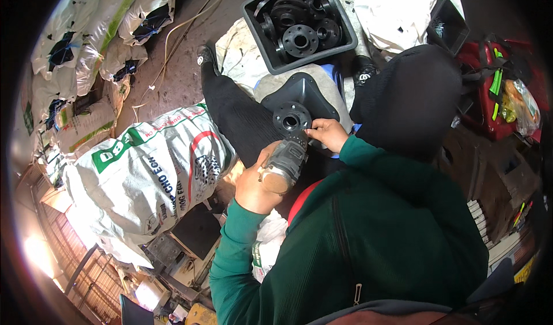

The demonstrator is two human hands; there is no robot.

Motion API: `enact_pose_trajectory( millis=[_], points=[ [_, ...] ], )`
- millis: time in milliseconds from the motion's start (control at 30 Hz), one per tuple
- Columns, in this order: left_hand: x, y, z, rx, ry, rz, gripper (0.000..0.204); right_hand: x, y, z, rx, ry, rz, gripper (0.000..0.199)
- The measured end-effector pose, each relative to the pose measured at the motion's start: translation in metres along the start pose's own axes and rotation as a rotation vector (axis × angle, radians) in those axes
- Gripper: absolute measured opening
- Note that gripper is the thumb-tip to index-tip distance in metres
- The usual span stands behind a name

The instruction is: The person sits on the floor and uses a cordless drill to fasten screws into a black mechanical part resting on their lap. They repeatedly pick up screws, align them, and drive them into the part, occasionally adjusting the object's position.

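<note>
My left hand is wrapped round a grey cordless drill, whose front end is against or very near the rim of a black part. This part has a round flange with bolt holes and a central bore, rising from a flared square base. It rests between my legs on a pale stone-like block. The fingers of my right hand are pinched together at the flange's right edge, beside the drill tip. What they hold, if anything, is too small to make out.
Beyond the part stands a dark grey bin with several black flanged parts. A large white printed sack lies to my left, more filled sacks farther off. On the right are a red bag and a black tray.
</note>
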State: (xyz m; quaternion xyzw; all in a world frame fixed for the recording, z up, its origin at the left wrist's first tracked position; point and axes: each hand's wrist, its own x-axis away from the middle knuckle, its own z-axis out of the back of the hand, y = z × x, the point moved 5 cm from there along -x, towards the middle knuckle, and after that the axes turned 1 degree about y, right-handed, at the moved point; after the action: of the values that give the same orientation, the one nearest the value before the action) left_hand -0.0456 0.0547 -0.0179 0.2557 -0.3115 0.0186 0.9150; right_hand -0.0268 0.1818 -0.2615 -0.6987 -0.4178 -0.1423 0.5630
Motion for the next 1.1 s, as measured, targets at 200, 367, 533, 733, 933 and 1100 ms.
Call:
enact_pose_trajectory(
  millis=[200, 367, 533, 733, 933, 1100],
  points=[
    [-0.008, -0.004, -0.009, 0.019, -0.091, 0.107, 0.052, 0.010, -0.015, -0.004, -0.319, -0.129, -0.109, 0.011],
    [-0.011, -0.005, -0.013, 0.111, 0.024, 0.010, 0.059, 0.011, -0.018, -0.001, -0.241, -0.132, -0.148, 0.011],
    [-0.010, -0.015, -0.020, 0.062, 0.100, -0.101, 0.063, 0.009, -0.013, -0.001, -0.194, -0.106, -0.113, 0.014],
    [0.001, -0.017, -0.022, 0.222, 0.051, 0.137, 0.053, -0.003, -0.009, 0.001, -0.015, -0.077, 0.064, 0.017],
    [0.047, -0.003, 0.019, 0.165, 0.253, -0.244, 0.041, 0.010, -0.030, 0.013, 0.233, 0.054, 0.226, 0.034],
    [0.078, -0.011, -0.006, 0.152, 0.255, -0.247, 0.052, 0.052, -0.047, 0.029, -0.629, -0.188, -0.172, 0.038]
  ],
)
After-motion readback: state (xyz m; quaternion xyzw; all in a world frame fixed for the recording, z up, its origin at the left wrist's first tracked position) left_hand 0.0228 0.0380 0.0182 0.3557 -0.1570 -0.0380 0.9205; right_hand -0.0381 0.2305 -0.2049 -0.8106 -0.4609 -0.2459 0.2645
